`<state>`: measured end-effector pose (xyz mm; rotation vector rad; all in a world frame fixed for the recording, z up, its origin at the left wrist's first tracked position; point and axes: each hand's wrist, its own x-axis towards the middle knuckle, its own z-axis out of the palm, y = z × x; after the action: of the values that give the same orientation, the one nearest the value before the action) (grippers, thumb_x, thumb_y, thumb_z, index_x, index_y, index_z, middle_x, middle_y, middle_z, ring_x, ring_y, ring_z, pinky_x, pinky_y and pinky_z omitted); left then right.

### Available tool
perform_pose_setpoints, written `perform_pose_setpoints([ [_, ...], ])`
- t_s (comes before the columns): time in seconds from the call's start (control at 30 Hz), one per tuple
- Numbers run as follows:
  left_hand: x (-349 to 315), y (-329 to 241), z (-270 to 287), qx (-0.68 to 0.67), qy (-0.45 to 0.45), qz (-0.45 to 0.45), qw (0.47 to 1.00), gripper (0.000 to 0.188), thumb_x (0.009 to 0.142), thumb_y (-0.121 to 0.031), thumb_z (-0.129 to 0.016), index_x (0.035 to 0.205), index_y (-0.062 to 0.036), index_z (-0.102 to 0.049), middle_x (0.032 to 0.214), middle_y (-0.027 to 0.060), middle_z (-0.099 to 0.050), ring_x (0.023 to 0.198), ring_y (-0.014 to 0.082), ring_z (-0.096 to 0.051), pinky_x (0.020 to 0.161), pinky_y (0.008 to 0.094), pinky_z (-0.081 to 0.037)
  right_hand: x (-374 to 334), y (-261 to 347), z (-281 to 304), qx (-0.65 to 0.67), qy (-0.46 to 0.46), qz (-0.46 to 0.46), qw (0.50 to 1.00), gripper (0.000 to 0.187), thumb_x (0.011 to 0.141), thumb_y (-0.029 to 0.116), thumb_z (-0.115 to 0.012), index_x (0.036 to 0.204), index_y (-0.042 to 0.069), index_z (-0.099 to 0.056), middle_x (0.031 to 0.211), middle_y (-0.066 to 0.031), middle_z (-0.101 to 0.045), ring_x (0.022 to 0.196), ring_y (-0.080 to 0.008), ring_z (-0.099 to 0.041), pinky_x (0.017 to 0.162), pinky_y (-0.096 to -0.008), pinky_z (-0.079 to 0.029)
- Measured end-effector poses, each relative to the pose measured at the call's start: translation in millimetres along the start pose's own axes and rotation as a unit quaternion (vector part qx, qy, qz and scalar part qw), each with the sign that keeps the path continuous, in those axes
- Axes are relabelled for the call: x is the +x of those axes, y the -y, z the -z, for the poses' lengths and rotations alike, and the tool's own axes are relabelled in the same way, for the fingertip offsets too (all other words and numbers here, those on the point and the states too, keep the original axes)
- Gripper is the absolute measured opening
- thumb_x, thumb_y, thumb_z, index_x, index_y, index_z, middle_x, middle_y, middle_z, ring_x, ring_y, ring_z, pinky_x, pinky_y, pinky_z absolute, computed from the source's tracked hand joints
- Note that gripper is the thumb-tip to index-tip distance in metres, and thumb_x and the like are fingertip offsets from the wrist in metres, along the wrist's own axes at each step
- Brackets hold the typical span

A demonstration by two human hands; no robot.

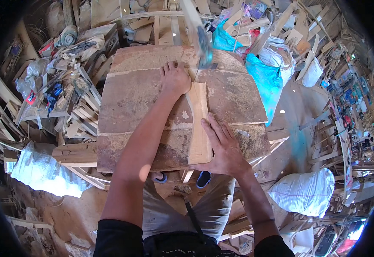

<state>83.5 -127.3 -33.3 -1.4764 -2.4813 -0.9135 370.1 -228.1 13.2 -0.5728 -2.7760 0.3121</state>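
Note:
A pale, curved piece of wood, narrow in the middle and flared at the near end, lies lengthwise on a worn wooden worktable. At its far end, my left hand presses against the left edge with bent fingers. My right hand grips the near end, its fingers along the right edge and its thumb around the bottom corner. Just beyond the wood, a thin upright saw blade meets the table, close to my left fingers. Above it hangs a blurred saw guide.
Sawdust covers parts of the table. Bright blue plastic sacks hang at its right edge. On the left, a cluttered bench carries tools and a bottle. A stuffed white sack stands on the floor at right, with wood offcuts piled all around.

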Motion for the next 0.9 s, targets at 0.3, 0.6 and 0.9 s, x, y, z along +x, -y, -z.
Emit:
perform_pose_setpoints([
  [0.3, 2.6, -2.3, 2.5, -0.001, 0.022, 0.007, 1.000, 0.049, 0.093, -0.025, -0.058, 0.138, -0.0056, -0.061, 0.146, 0.0288, -0.053, 0.143, 0.0458, -0.044, 0.123, 0.0599, -0.028, 1.8, 1.2, 1.1, -0.005, 0.002, -0.007, 1.000, 0.132, 0.066, 0.072, -0.087, 0.161, -0.002, -0.034, 0.166, -0.0264, -0.031, 0.151, -0.0454, -0.037, 0.127, -0.0592, -0.026],
  [0.6, 3.2, -2.2, 3.7, -0.006, 0.014, -0.008, 1.000, 0.048, 0.093, -0.026, -0.058, 0.137, -0.0062, -0.062, 0.144, 0.0275, -0.054, 0.140, 0.0456, -0.046, 0.121, 0.0596, -0.029, 3.0, -3.4, -3.0, -0.002, -0.021, 0.002, 1.000, 0.131, 0.066, 0.073, -0.087, 0.161, 0.000, -0.034, 0.165, -0.0250, -0.033, 0.149, -0.0463, -0.039, 0.126, -0.0603, -0.027],
  [0.9, 5.7, -1.6, 1.1, 0.007, 0.016, 0.000, 1.000, 0.049, 0.092, -0.026, -0.059, 0.137, -0.0052, -0.063, 0.143, 0.0276, -0.055, 0.141, 0.0453, -0.045, 0.121, 0.0599, -0.029, 4.7, -2.5, -2.0, 0.008, -0.014, -0.007, 1.000, 0.128, 0.066, 0.069, -0.089, 0.160, 0.000, -0.036, 0.165, -0.0252, -0.034, 0.148, -0.0478, -0.040, 0.126, -0.0605, -0.027],
])
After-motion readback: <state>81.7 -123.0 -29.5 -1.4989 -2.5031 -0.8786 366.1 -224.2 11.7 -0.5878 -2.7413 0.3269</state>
